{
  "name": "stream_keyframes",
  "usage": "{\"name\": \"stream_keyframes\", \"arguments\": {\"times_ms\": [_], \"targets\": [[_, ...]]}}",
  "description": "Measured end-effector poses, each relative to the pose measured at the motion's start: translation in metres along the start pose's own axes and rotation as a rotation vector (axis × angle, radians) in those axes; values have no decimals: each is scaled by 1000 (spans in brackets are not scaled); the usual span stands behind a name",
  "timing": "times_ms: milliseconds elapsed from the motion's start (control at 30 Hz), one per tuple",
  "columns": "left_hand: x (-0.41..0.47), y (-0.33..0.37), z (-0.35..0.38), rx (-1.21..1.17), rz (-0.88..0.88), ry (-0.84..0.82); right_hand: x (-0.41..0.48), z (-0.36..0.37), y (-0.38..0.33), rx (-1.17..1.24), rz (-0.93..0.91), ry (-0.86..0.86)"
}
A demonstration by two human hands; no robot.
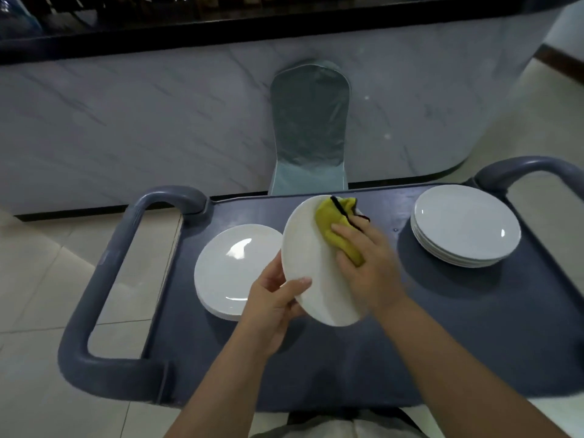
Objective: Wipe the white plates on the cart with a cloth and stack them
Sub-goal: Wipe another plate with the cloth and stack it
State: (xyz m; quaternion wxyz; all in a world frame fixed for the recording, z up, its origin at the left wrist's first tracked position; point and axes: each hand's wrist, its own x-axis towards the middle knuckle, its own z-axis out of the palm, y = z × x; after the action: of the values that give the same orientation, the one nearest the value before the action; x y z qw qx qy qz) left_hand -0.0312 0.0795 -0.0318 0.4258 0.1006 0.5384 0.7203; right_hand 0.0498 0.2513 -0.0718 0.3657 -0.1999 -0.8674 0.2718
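Mid-wipe on one round white glazed plate (311, 248), tilted above the middle of the grey-blue plastic cart (410, 343) and touching neither pile; left hand (275, 300) grips its near rim, thumb curled over the face, fingers behind it and hidden; right hand (368, 262) has its fingers bent over a bunched mustard-yellow cloth with black edging (333, 227), pressing it onto the plate's face, thumb not visible; the yellow cloth sits on the far-right part of the face, so the near-left part is either done or pending, cannot tell which. Two piles of matching white plates stand on the cart deck: left stack (232, 267), just beside the held plate and partly behind it, looks only a few deep; right stack (466, 227), far right and well apart from both hands, shows several rims. Cannot tell which pile is wiped and which is waiting; no visible dirt or wet on either top plate, only glare. Judgement: task is somewhere mid-run; this plate needs finishing and setting on the done pile, and one whole pile probably remains. Beyond the cart: a chair in a pale grey-green fabric cover (309, 121) against a grey marbled counter front (126, 121); cream floor tiles (38, 279) to the left.
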Motion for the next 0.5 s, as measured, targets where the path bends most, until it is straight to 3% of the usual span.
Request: {"name": "stream_keyframes", "arguments": {"times_ms": [100,200,300,400,500], "targets": [[8,9,11,-35,26,41,-35,-8,-9,133,-183,-160],[8,2,18,13,13,133,-67,-42,36,107,-375,-330],[2,-18,43,51,8,139,-44,-66,81,56,-193,-283],[2,-32,71,51,32,157,0,-62,79,1,8,-166],[8,-30,84,-51,73,231,-1,-52,37,119,-48,-182]]}}
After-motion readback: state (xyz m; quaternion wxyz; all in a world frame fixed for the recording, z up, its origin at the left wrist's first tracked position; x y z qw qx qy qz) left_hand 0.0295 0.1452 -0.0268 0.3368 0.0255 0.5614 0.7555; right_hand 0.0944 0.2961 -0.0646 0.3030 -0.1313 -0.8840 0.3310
